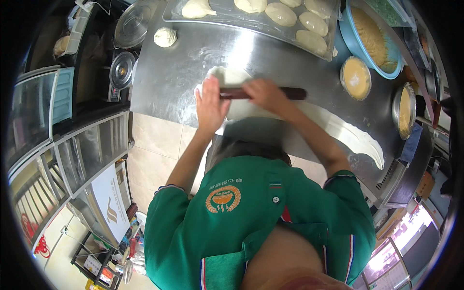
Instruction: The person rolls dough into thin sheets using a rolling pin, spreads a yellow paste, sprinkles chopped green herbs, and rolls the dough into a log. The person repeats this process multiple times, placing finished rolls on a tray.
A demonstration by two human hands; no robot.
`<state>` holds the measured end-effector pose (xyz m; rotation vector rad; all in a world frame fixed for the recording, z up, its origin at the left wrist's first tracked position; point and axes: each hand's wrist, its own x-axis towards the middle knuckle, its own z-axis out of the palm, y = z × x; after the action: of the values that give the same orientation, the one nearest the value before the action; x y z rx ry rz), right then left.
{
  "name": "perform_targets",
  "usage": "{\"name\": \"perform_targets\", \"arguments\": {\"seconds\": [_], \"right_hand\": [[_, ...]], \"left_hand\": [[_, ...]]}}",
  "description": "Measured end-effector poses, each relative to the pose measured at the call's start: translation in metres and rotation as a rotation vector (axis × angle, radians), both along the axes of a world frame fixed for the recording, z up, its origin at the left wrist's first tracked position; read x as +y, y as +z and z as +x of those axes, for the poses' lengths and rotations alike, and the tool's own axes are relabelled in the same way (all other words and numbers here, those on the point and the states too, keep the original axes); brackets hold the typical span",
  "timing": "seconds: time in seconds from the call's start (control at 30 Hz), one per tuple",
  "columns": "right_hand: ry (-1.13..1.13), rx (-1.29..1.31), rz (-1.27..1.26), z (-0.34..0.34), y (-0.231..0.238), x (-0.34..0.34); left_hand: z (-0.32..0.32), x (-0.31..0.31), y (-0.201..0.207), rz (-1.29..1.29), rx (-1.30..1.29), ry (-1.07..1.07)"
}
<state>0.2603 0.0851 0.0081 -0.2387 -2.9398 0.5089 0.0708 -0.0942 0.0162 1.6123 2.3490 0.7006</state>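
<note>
Mid-frame, your right hand [263, 94] lies over the dark rolling pin [295, 93], perhaps to press evenly; blur hides whether it grips. Your left hand [211, 106] is flat, fingers extended, beside the pin's left end, seemingly steadying the dough sheet [348, 131], which trails rightward along the desk [159, 77].

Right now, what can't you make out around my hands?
All in the head view:
- Rolling pin: left end hidden by your left hand.
- Dough strip: partly hidden by your right forearm.
- Tray: far side cut off by the top edge.
</note>
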Motion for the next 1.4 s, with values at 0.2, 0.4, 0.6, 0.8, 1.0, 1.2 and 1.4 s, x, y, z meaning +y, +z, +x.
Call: {"name": "perform_targets", "arguments": {"seconds": [0.2,0.4,0.6,0.8,1.0,1.2,1.4], "right_hand": [[-0.056,-0.116,0.081,-0.083,0.006,0.019],[-0.230,0.039,0.089,-0.079,-0.003,0.066],[-0.635,0.354,0.076,0.041,0.005,0.080],[-1.153,0.228,0.304,0.199,0.040,0.117],[-1.199,-0.077,-0.070,0.221,0.049,0.124],[-1.104,0.195,-0.320,0.235,0.062,0.133],[-1.311,0.023,-0.299,0.279,0.006,0.211]], "left_hand": [[-0.064,0.078,-0.026,-0.038,0.286,0.002],[-0.093,0.170,0.002,0.194,0.301,-0.251],[-0.060,0.157,-0.017,0.021,0.349,-0.460],[0.014,0.138,-0.002,0.256,0.241,-0.388],[0.069,0.100,-0.019,-0.012,0.018,-0.565],[0.124,0.159,0.000,0.251,-0.232,-0.559],[0.260,0.293,0.020,-0.017,-0.837,-0.260]]}}
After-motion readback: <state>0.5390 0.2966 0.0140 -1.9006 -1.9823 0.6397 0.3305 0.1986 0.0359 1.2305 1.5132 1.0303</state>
